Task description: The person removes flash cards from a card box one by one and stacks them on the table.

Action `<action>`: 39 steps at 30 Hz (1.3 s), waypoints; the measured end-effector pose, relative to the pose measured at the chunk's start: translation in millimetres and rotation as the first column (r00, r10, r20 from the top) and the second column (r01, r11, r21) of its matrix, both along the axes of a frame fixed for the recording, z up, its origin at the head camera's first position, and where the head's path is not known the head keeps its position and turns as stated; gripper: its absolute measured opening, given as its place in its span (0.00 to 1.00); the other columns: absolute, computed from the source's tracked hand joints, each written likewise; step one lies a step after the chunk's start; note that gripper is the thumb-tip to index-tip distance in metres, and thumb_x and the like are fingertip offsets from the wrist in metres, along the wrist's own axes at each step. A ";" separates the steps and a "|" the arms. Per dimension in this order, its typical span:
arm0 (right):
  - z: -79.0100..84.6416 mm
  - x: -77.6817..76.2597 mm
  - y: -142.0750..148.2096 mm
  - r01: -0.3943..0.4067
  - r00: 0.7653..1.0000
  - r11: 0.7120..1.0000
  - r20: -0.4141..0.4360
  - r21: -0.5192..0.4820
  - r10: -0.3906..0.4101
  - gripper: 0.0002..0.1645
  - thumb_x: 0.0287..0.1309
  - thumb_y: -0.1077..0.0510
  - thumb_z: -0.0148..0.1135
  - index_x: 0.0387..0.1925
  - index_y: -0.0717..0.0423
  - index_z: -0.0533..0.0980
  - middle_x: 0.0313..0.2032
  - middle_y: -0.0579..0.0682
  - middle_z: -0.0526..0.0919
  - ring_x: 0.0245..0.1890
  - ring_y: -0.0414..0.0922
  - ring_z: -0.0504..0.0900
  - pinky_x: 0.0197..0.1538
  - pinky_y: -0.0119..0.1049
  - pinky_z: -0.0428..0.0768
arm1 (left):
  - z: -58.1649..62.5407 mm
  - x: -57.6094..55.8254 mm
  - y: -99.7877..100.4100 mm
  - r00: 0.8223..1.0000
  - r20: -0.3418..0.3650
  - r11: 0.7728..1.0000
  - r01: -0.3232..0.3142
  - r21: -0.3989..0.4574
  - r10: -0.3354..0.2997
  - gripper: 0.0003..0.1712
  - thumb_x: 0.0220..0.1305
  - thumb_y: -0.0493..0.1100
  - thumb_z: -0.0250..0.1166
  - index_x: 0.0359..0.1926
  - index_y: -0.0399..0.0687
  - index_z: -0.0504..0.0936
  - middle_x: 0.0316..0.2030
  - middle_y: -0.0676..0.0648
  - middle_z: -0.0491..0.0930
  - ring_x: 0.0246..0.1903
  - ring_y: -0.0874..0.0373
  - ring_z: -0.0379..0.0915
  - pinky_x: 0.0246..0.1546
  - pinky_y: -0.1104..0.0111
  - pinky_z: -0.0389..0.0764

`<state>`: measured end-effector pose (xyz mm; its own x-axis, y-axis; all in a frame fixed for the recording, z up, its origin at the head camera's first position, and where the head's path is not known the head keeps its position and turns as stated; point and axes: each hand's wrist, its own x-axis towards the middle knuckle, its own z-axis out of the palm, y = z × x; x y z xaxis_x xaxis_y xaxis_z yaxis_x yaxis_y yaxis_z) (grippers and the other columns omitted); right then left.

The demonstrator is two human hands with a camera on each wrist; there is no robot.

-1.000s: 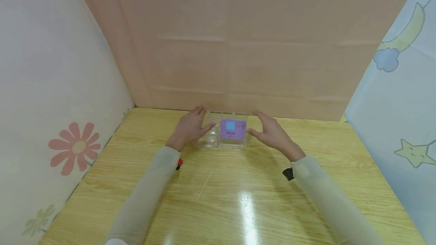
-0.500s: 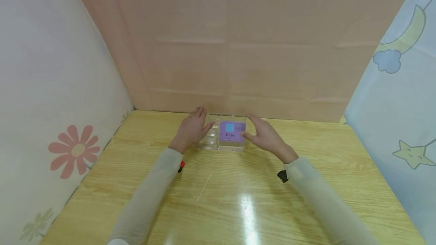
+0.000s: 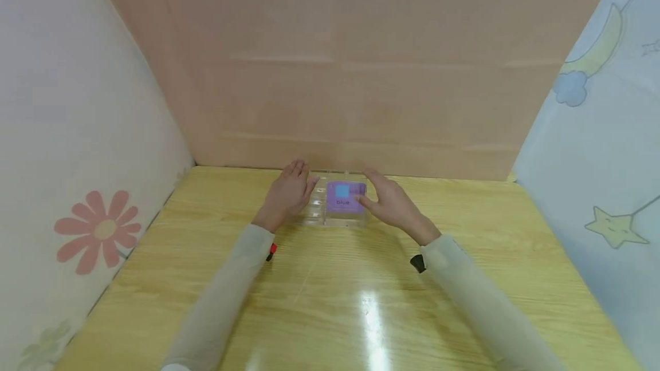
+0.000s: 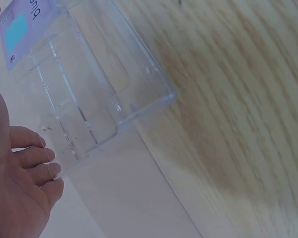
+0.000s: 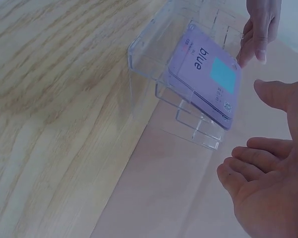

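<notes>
A clear plastic tiered rack (image 3: 317,210) stands at the back of the table, with open compartments on its left. Purple cards (image 3: 342,205) lean in its right side; the front one bears a light blue square and the word "blue". My left hand (image 3: 289,193) is at the rack's left side, its fingertips (image 4: 53,169) touching the clear edge in the left wrist view. At the right side is my right hand (image 3: 392,202), fingers spread and thumb towards the cards. The right wrist view shows a gap between that hand's fingers (image 5: 253,158) and the rack.
The wood-grain table (image 3: 319,302) meets a tan paper backdrop (image 3: 330,73) just behind the rack. Pale side panels with a flower (image 3: 103,228) and a star (image 3: 616,227) border the table left and right.
My right hand has moved left, nearer the rack and cards. The left hand stays at the rack's left side. The head view has shifted slightly.
</notes>
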<state>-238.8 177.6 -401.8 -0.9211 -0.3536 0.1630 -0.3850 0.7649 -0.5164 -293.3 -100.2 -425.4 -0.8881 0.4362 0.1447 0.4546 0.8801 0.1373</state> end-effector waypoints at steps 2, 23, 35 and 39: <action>0.9 -0.4 -3.1 -0.005 1.000 1.000 -0.001 0.007 0.005 0.47 0.73 0.48 0.65 0.81 0.63 0.56 0.81 0.63 0.60 0.80 0.62 0.62 0.80 0.59 0.65 | -0.3 0.6 -2.6 1.000 0.008 1.000 0.000 0.000 0.000 0.43 0.86 0.61 0.29 0.81 0.30 0.54 0.82 0.32 0.53 0.84 0.41 0.45 0.86 0.52 0.48; 0.9 -3.3 -11.2 -0.056 0.988 0.994 -0.138 0.090 0.069 0.42 0.70 0.52 0.68 0.77 0.64 0.64 0.78 0.66 0.65 0.79 0.64 0.65 0.78 0.61 0.68 | -3.8 -1.1 -0.2 1.000 0.014 1.000 0.017 -0.015 -0.017 0.48 0.84 0.66 0.31 0.82 0.29 0.46 0.83 0.30 0.46 0.85 0.39 0.40 0.86 0.51 0.44; -5.7 0.6 -17.3 -0.070 0.987 0.986 -0.136 0.149 0.091 0.44 0.69 0.54 0.69 0.77 0.69 0.62 0.77 0.68 0.64 0.79 0.64 0.64 0.76 0.60 0.71 | -5.8 0.5 -2.9 1.000 0.004 0.999 0.015 -0.038 -0.014 0.48 0.84 0.66 0.31 0.82 0.29 0.46 0.83 0.31 0.45 0.85 0.40 0.41 0.86 0.52 0.44; -9.3 1.9 -22.0 -0.081 0.986 0.984 -0.134 0.157 0.102 0.43 0.69 0.54 0.69 0.76 0.69 0.63 0.78 0.67 0.64 0.79 0.63 0.64 0.76 0.59 0.71 | -8.5 -1.1 -3.9 1.000 -0.010 0.999 0.012 -0.039 -0.012 0.47 0.84 0.65 0.32 0.82 0.29 0.47 0.83 0.31 0.46 0.85 0.40 0.41 0.86 0.52 0.45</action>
<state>-236.9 155.6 -411.1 -0.8554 -0.4655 0.2270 -0.5174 0.7880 -0.3337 -294.4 -104.1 -434.0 -0.8813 0.4524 0.1366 0.4665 0.8791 0.0978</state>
